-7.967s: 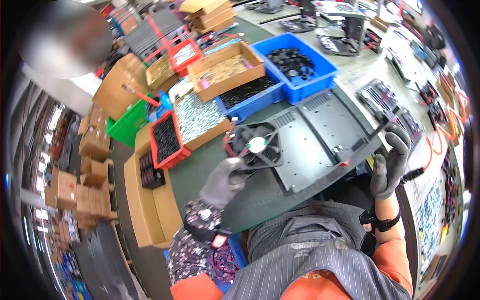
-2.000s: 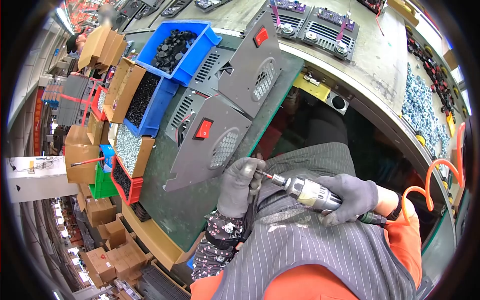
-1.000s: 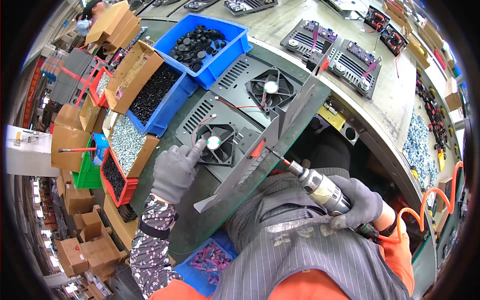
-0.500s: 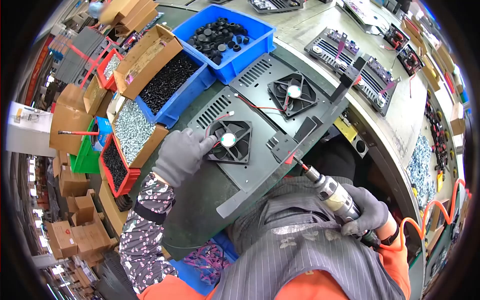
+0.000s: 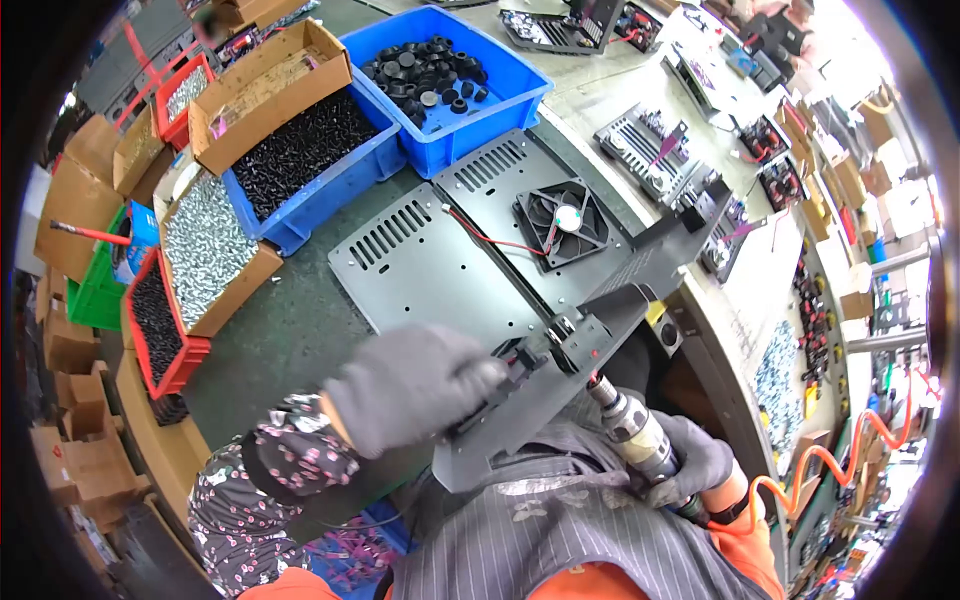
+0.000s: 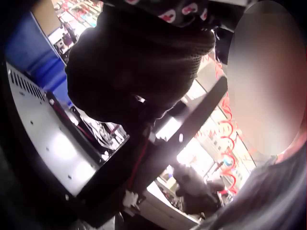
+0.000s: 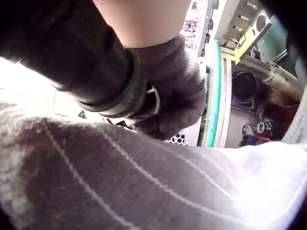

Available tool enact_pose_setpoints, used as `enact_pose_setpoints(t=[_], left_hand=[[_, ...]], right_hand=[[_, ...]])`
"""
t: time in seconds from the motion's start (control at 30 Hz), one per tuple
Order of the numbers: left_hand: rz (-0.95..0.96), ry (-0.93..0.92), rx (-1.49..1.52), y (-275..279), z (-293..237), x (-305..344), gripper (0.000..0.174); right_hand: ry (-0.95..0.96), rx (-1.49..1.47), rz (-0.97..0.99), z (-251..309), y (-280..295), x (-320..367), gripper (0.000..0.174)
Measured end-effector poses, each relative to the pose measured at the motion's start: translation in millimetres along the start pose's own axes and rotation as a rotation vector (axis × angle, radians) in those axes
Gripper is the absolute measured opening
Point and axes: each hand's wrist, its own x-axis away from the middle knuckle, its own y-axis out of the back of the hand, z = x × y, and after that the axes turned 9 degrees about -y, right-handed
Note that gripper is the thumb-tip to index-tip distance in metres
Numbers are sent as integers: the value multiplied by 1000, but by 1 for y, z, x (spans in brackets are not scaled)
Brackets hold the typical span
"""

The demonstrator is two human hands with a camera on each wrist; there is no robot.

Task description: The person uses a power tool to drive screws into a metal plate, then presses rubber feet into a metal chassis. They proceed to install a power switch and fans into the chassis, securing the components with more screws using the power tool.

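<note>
Near the front flange of the closer metal panel (image 5: 420, 270), the gloved left hand (image 5: 415, 390) curls its fingers round a dark part, apparently a black fan, mostly hidden. The left wrist view shows that hand (image 6: 134, 67) dark against the light, with a red wire and white connector (image 6: 129, 199) below it. A second black fan (image 5: 565, 220) lies flat on the farther panel (image 5: 490, 170). The right hand (image 5: 690, 460) grips an air screwdriver (image 5: 640, 435), its tip close to the flange. In the right wrist view, the hand (image 7: 177, 91) wraps the tool's dark body (image 7: 91, 62).
Behind the panels stand a blue bin of black caps (image 5: 440, 140) and a blue bin of black screws (image 5: 300, 225). A carton of silver screws (image 5: 240, 285) and a red bin (image 5: 185, 360) are at left. Vented units (image 5: 640, 150) lie on the right-hand bench; an orange coiled hose (image 5: 820, 460) hangs at right.
The fan that lay on the closer panel is off its surface. The left hand has moved right and towards the body, to the flange. The right hand keeps its grip on the screwdriver, slightly lower.
</note>
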Motion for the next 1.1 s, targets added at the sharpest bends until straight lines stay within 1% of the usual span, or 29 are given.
enact_pose_setpoints(t=[0.03,0.07,0.1,0.13,0.2,0.27,0.4,0.5,0.57,0.67,0.73,0.77,0.8,0.83,0.87,0.9,0.93,0.97,1.0,1.03,1.07,1.1], left_hand=[[-24,-7,17,-3,1,-2,31],[-48,23,211,-5,3,-3,33],[-69,50,406,-6,4,-5,35],[-89,42,425,-7,6,-6,35],[-88,70,621,-3,10,-8,36],[-104,50,647,-1,12,-11,36],[-70,48,685,-4,14,-15,36],[-34,65,663,3,9,-15,35],[-4,82,641,9,6,-15,35],[44,68,576,9,5,-16,35],[-1,-9,585,2,7,-17,35],[1,-9,581,4,5,-18,35],[29,29,570,8,3,-19,34],[57,68,557,10,1,-19,34],[65,68,549,8,1,-20,34],[39,38,547,3,3,-21,35],[14,6,542,-1,4,-22,35],[34,4,528,-3,4,-22,35],[-11,-11,624,-5,4,-21,36],[-55,-23,717,-6,4,-20,37],[-27,-20,699,-7,5,-19,37],[-52,21,753,-8,6,-17,38]], right_hand=[[-15,-8,6,-3,1,1,73],[-30,-16,12,-6,2,2,70],[-35,-85,-2,-4,-1,2,69],[-40,-104,-6,0,-3,3,71],[-56,-99,6,-1,-2,5,73],[-94,-65,-7,4,-2,7,75],[-169,-48,-151,21,-12,11,76],[-205,-23,-137,12,-8,15,77],[-189,-184,-106,7,-8,15,76],[-173,-192,-99,8,-9,15,77],[-171,-175,-92,11,-9,14,76],[-172,-154,-86,13,-8,14,76],[-167,-157,-86,12,-7,11,76],[-75,47,-144,10,-5,8,76],[17,246,-205,9,-4,6,76],[-26,241,-193,14,-4,8,77],[9,349,-191,17,-3,8,77],[-5,307,-176,18,-2,8,76],[-18,261,-162,18,-2,8,76],[60,395,-171,15,2,7,75],[74,368,-182,15,3,6,75],[52,385,-187,14,2,7,77]])
